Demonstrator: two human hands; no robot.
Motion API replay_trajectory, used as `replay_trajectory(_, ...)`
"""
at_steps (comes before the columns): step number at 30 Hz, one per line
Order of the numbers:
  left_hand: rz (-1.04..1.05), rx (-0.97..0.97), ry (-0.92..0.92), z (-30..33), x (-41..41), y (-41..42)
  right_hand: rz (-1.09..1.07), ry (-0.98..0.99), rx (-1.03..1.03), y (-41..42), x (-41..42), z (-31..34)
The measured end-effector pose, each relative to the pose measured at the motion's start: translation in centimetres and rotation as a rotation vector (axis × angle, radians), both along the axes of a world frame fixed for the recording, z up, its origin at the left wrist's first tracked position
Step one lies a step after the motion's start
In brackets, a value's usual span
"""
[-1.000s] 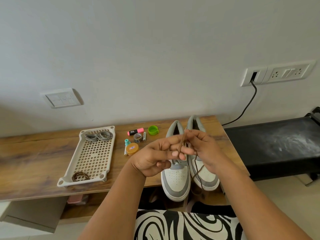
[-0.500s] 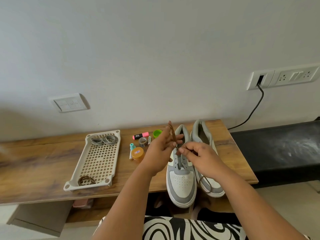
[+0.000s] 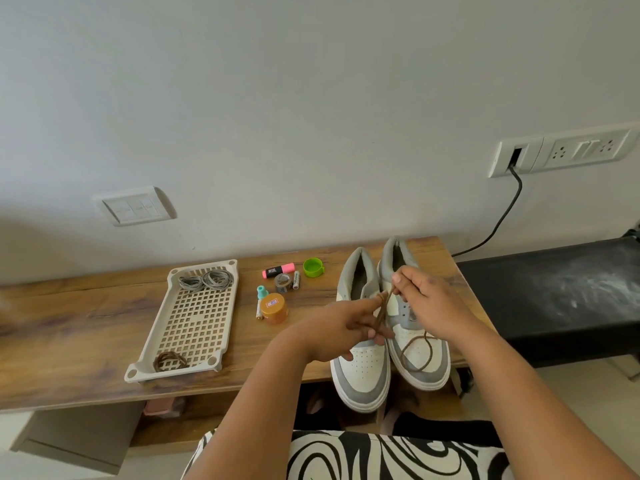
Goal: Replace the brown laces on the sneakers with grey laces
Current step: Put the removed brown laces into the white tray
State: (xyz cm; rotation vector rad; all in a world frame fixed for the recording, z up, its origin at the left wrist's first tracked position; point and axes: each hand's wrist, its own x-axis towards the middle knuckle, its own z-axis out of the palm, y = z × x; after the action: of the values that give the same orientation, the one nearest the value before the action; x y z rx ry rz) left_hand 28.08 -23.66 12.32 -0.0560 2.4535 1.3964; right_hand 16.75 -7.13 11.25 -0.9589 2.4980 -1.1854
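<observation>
Grip: right hand (image 3: 427, 308) pinches the brown lace (image 3: 382, 315) at its upper end above the sneakers (image 3: 388, 341); left hand (image 3: 341, 329) holds the same lace lower down, fingers curled round it. Half a second ago the left hand was raised with fingers extended; it now sits lower, and a lace loop lies across the right sneaker's toe. Tray (image 3: 180, 327): grey laces (image 3: 205, 281) coiled at the far end, brown coil (image 3: 169, 361) at the near end.
</observation>
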Motion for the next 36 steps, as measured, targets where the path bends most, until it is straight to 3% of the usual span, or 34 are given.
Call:
replay_trajectory(9, -0.195, 0.667, 0.009, 0.7, 0.9, -1.0, -0.030, -0.221, -0.293, -0.3, 0.2, 0.5)
replay_trajectory(13, -0.072, 0.995, 0.114, 0.6, 0.7, -1.0, -0.052, -0.369, -0.414, -1.3, 1.1, 0.4)
replay_trajectory(19, 0.253, 1.284, 0.268, 0.9, 0.1, -1.4, 0.055, -0.164, -0.231, -2.4, 2.3, -0.5)
replay_trajectory(23, 0.527, 1.089, 0.348, 0.9, -0.2, -0.9, 0.135, -0.049, -0.145, -2.7, 2.6, -0.4)
replay_trajectory(27, 0.557, 0.355, 0.373, 0.1, -0.3, -0.6, 0.175, 0.043, -0.085, -2.3, 2.5, -0.2)
replay_trajectory(31, 0.402, -0.140, 0.332, -0.6, -0.6, -0.6, 0.126, 0.088, -0.093, -1.6, 1.9, 0.0)
replay_trajectory(33, 0.302, -0.218, 0.258, -0.6, -0.6, -0.6, 0.091, 0.124, -0.091, -1.2, 1.4, 0.3)
replay_trajectory(36, 0.183, -0.042, 0.117, -0.2, -0.1, 0.0, 0.061, 0.150, -0.093, -0.6, 0.9, 0.5)
